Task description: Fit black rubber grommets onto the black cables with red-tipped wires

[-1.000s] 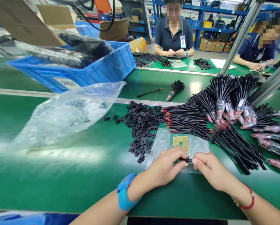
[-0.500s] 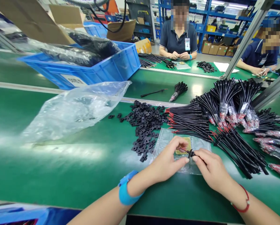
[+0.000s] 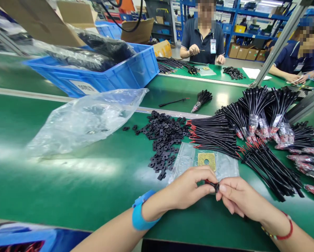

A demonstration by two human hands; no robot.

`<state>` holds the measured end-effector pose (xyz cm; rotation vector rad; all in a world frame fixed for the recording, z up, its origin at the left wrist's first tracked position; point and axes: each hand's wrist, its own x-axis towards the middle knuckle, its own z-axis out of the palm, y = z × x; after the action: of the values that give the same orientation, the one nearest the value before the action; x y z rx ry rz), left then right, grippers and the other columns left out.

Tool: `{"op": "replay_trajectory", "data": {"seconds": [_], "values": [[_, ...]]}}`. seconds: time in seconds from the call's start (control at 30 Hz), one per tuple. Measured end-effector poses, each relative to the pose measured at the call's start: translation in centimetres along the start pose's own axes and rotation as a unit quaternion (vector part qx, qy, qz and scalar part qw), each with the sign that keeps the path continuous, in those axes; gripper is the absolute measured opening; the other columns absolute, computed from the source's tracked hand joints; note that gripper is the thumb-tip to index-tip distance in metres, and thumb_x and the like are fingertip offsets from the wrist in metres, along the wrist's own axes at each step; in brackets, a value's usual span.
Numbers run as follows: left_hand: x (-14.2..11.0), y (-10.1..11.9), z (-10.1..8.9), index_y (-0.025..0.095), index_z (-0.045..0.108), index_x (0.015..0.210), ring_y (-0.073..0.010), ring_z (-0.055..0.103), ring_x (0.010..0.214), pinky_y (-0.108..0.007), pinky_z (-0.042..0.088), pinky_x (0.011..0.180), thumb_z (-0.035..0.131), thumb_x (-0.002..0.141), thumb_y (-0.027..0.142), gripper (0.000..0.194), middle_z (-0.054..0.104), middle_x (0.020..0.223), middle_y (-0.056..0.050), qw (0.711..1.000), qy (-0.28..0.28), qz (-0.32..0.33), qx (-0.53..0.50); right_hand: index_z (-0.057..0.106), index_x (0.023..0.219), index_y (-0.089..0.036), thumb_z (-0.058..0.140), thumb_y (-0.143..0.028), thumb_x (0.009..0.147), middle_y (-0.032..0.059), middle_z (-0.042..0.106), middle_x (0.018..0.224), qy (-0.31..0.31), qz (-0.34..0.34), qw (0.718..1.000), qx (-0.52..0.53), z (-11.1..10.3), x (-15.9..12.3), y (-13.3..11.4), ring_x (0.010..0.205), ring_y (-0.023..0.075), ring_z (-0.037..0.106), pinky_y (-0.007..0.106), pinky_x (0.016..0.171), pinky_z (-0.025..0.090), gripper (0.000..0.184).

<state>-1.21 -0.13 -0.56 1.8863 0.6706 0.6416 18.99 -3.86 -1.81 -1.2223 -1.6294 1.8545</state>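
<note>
Blue shelving [image 3: 251, 15] stands at the back of a busy workroom, and across the green worktop [image 3: 80, 189] one person [image 3: 205, 35] in a dark polo shirt sits with both hands raised a little, while a second person [image 3: 290, 63] leans over the surface at the far right. On the near side, the left hand [image 3: 188, 189], with a blue band on its wrist, has thumb and index finger closed down to a narrow pinch on a black cable [image 3: 216, 187], a bit of red showing beside the fingertips. The right hand [image 3: 241, 197] meets it there, thumb and forefinger pressed together on the same cable, its other fingers curled below. Much of the cable is hidden by the fingers. Just beyond the hands, a yellow square pad [image 3: 206, 161] with a round hole lies on a clear flat bag [image 3: 227, 167]. Left of that bag is a heap of small black pieces [image 3: 163, 140]; behind and to the right lie loose red-tipped cables [image 3: 214, 134] and wrapped bundles [image 3: 256, 108]. Farther left, a large clear bag [image 3: 85, 120] rests before a blue bin [image 3: 104, 77] holding plastic-wrapped dark goods.
</note>
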Motion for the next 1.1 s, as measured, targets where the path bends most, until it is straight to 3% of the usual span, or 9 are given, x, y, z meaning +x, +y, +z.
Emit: {"op": "replay_trajectory", "data": {"seconds": [0.1, 0.23, 0.33, 0.43, 0.5, 0.63, 0.8, 0.97, 1.1], "values": [[0.1, -0.1, -0.1, 0.017, 0.063, 0.087, -0.0159, 0.057, 0.081, -0.027, 0.044, 0.077, 0.053, 0.084, 0.017, 0.01, 0.063, 0.084, -0.004, 1.0, 0.001, -0.004, 0.029, 0.057, 0.081, -0.015, 0.039, -0.06, 0.088, -0.0075, 0.042, 0.044, -0.032, 0.052, 0.991, 0.118, 0.0, 0.8, 0.5, 0.03, 0.0049, 0.023, 0.02, 0.033, 0.019, 0.049], [0.4, -0.3, 0.0, 0.016, 0.063, 0.08, -0.0143, 0.056, 0.073, -0.025, 0.043, 0.071, 0.056, 0.08, 0.015, 0.006, 0.061, 0.077, -0.002, 0.995, 0.068, -0.064, 0.028, 0.058, 0.083, -0.016, 0.041, -0.048, 0.092, -0.0017, 0.053, 0.057, 0.117, -0.046, 0.989, -0.075, 0.3, 1.2, 0.9, 0.048, 0.0097, 0.046, 0.021, 0.048, 0.037, 0.037], [0.6, -0.3, 0.2, 0.016, 0.061, 0.077, -0.0138, 0.055, 0.073, -0.025, 0.043, 0.069, 0.058, 0.078, 0.016, 0.004, 0.059, 0.076, -0.001, 0.991, 0.096, -0.094, -0.008, 0.059, 0.095, -0.018, 0.044, -0.035, 0.093, 0.0047, 0.062, 0.078, 0.235, -0.169, 0.911, -0.293, 0.4, 0.9, 1.2, 0.07, 0.0155, 0.057, 0.026, 0.065, 0.042, 0.023], [0.6, -0.3, 0.4, 0.016, 0.059, 0.075, -0.0134, 0.054, 0.071, -0.025, 0.043, 0.069, 0.058, 0.077, 0.017, 0.003, 0.058, 0.075, 0.0, 0.989, 0.098, -0.11, -0.021, 0.06, 0.093, -0.018, 0.039, -0.03, 0.095, 0.0056, 0.062, 0.076, 0.261, -0.22, 0.856, -0.388, 0.6, 0.5, 1.3, 0.067, 0.0164, 0.057, 0.028, 0.063, 0.041, 0.024], [0.6, -0.4, 0.4, 0.016, 0.059, 0.076, -0.0136, 0.054, 0.072, -0.025, 0.043, 0.069, 0.057, 0.078, 0.016, 0.003, 0.058, 0.075, -0.001, 0.991, 0.082, -0.103, -0.009, 0.058, 0.084, -0.018, 0.038, -0.029, 0.095, 0.0041, 0.06, 0.07, 0.239, -0.198, 0.877, -0.367, 0.6, 0.4, 1.0, 0.063, 0.0153, 0.056, 0.027, 0.06, 0.039, 0.025], [0.4, -0.5, 0.0, 0.017, 0.061, 0.081, -0.0152, 0.054, 0.076, -0.027, 0.042, 0.072, 0.053, 0.082, 0.016, 0.007, 0.06, 0.078, -0.002, 0.997, 0.023, -0.054, 0.041, 0.049, 0.069, -0.019, 0.041, -0.04, 0.093, -0.0024, 0.053, 0.055, 0.101, -0.046, 0.987, -0.118, 0.3, 0.4, 0.2, 0.042, 0.0082, 0.043, 0.021, 0.043, 0.031, 0.033], [0.4, -0.6, -0.5, 0.018, 0.062, 0.085, -0.016, 0.055, 0.079, -0.027, 0.043, 0.075, 0.051, 0.085, 0.017, 0.012, 0.061, 0.081, -0.003, 0.998, -0.012, -0.018, 0.062, 0.051, 0.079, -0.016, 0.049, -0.055, 0.085, -0.0053, 0.052, 0.053, 0.0, 0.046, 0.993, 0.112, 0.0, 1.2, 0.7, 0.031, 0.0036, 0.028, 0.018, 0.033, 0.02, 0.039], [0.5, -0.6, -0.3, 0.018, 0.061, 0.086, -0.0158, 0.056, 0.079, -0.028, 0.045, 0.075, 0.056, 0.081, 0.017, 0.007, 0.062, 0.083, -0.003, 0.996, 0.042, -0.05, 0.061, 0.049, 0.074, -0.018, 0.043, -0.04, 0.092, -0.0021, 0.056, 0.061, 0.095, -0.042, 0.991, -0.089, 0.4, 1.4, 0.6, 0.049, 0.0086, 0.048, 0.02, 0.049, 0.038, 0.029], [0.5, -0.9, -0.6, 0.018, 0.059, 0.098, -0.0159, 0.058, 0.082, -0.029, 0.047, 0.076, 0.054, 0.083, 0.019, 0.016, 0.062, 0.091, -0.004, 0.994, 0.096, -0.046, 0.03, 0.059, 0.087, -0.02, 0.042, -0.029, 0.092, 0.0026, 0.066, 0.078, 0.198, -0.154, 0.915, -0.317, -0.7, 0.4, -0.5, 0.069, 0.0146, 0.06, 0.025, 0.065, 0.045, 0.02]]}}
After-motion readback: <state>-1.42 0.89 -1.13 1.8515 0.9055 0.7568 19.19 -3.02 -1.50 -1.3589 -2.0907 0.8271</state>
